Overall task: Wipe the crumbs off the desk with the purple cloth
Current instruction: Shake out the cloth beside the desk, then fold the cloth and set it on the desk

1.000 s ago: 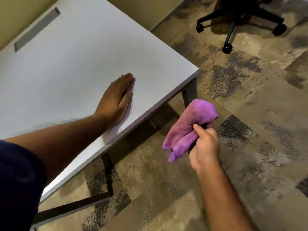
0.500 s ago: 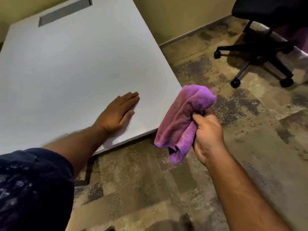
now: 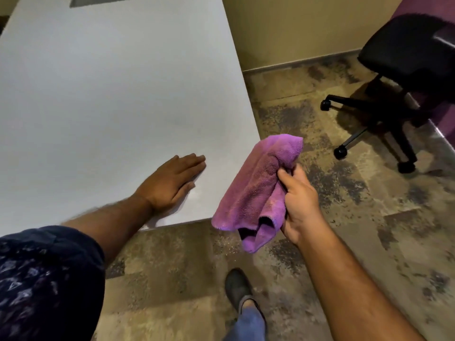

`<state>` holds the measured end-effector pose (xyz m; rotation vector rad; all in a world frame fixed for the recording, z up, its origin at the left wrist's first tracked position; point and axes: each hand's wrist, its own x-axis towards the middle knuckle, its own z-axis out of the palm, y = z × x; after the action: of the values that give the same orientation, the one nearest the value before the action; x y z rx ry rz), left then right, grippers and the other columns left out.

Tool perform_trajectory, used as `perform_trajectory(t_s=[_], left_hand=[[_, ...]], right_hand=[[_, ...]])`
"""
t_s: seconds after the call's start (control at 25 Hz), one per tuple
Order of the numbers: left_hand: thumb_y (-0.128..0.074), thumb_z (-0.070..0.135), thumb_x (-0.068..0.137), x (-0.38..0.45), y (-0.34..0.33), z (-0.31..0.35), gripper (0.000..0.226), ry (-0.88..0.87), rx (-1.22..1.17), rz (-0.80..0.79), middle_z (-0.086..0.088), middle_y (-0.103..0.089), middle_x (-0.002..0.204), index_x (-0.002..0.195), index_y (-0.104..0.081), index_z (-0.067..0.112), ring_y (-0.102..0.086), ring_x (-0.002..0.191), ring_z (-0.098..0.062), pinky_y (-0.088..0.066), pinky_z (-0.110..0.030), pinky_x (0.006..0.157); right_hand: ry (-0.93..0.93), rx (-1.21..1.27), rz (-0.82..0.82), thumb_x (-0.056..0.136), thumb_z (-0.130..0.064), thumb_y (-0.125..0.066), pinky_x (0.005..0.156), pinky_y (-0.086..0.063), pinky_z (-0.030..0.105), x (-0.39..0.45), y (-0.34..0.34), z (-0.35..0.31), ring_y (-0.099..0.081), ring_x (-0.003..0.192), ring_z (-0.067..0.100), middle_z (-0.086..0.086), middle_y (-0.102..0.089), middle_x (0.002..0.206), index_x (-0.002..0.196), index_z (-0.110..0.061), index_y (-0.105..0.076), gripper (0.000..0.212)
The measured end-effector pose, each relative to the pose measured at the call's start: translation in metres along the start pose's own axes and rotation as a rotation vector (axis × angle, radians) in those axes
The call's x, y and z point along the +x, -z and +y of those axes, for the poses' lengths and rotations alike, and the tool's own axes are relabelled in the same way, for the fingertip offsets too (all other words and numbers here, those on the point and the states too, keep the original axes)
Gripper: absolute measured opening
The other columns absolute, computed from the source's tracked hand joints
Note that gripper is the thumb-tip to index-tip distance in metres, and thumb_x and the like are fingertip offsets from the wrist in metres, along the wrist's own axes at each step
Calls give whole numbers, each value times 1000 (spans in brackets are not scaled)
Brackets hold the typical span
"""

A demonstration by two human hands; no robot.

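Observation:
The purple cloth hangs bunched in my right hand, held in the air just off the near right corner of the white desk, above the floor. My left hand lies flat, palm down, on the desk near that corner, fingers together and holding nothing. I see no crumbs on the visible desk top. A few pale specks lie on the carpet below the cloth.
A black office chair on castors stands at the right by the wall. A grey cable slot sits at the desk's far edge. My shoe stands on the mottled carpet below the cloth.
The view has swung round the desk corner, and the chair now shows closer on the right. My right hand has kept the cloth beside the corner. My left hand stays flat on the desk.

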<state>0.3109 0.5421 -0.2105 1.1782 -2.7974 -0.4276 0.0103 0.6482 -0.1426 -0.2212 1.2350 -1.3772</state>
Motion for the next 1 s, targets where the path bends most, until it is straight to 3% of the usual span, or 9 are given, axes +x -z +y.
perform_trajectory(t_s=[0.12, 0.28, 0.44, 0.52, 0.64, 0.76, 0.84, 0.92, 1.0], left_hand=[[-35, 41, 110, 2, 2, 0, 57, -4, 1, -5, 4, -31, 174, 165, -38, 24, -28, 162, -21, -23, -48, 130], [-36, 41, 112, 0, -3, -3, 56, 22, 16, -21, 7, -26, 175, 166, -34, 28, -23, 163, -17, -19, -46, 131], [-37, 42, 111, -4, -8, -3, 55, 26, 29, 3, 11, -27, 175, 165, -35, 32, -23, 161, -14, -18, -45, 130], [-32, 42, 112, -5, -7, 7, 54, 110, 50, -5, 14, -25, 175, 165, -34, 35, -23, 162, -15, -18, -48, 131], [-29, 32, 109, -1, -6, 46, 56, 395, -77, 4, 14, -26, 174, 164, -35, 37, -20, 164, -19, -10, -53, 131], [-48, 32, 111, 28, 18, 103, 45, 725, -521, 21, 9, -37, 170, 155, -50, 33, -24, 163, -24, -14, -50, 130], [-48, 46, 110, 59, 60, 149, 37, 979, -1185, 140, 2, -53, 161, 143, -58, 33, -50, 149, -25, -35, -43, 123], [-43, 70, 100, 91, 92, 192, 65, 1090, -1848, 214, -8, -65, 149, 141, -61, 23, -67, 130, -28, -52, -46, 110], [-47, 91, 80, 125, 124, 227, 103, 1019, -2243, 173, -13, -70, 140, 151, -57, 16, -71, 122, -32, -56, -47, 104]], right_hand=[[-50, -39, -24, 110, -6, -45, 109, -54, 55, 13, -22, -27, -68, 126, 36, 16, -74, 129, 134, -18, -61, 32], [-228, -35, -145, 108, -13, -50, 103, -56, 55, 21, -44, -61, -71, 116, 35, 18, -73, 130, 136, -15, -62, 31], [-273, -449, -40, 111, -16, -49, 100, -57, 51, 41, -42, -69, -74, 103, 31, 22, -74, 126, 120, -11, -71, 24], [-293, -614, 33, 112, -19, -46, 95, -59, 50, 45, -40, -75, -76, 99, 27, 16, -78, 120, 114, -17, -74, 28], [-311, -595, -13, 113, -21, -45, 87, -63, 42, 41, -38, -98, -78, 103, 25, 9, -80, 118, 124, -18, -71, 28], [-368, -471, -201, 113, -17, -46, 88, -63, 38, 28, -45, -139, -78, 106, 23, 10, -79, 121, 132, -15, -67, 29], [-400, -386, -336, 112, -16, -47, 95, -62, 41, 25, -47, -174, -75, 110, 27, 15, -76, 126, 134, -11, -66, 30], [-407, -313, -457, 110, -14, -49, 101, -59, 44, 30, -49, -213, -72, 115, 30, 18, -72, 132, 139, -8, -64, 34], [-402, -270, -560, 108, -12, -49, 104, -57, 44, 44, -46, -253, -70, 116, 32, 20, -70, 135, 141, -6, -63, 37]])
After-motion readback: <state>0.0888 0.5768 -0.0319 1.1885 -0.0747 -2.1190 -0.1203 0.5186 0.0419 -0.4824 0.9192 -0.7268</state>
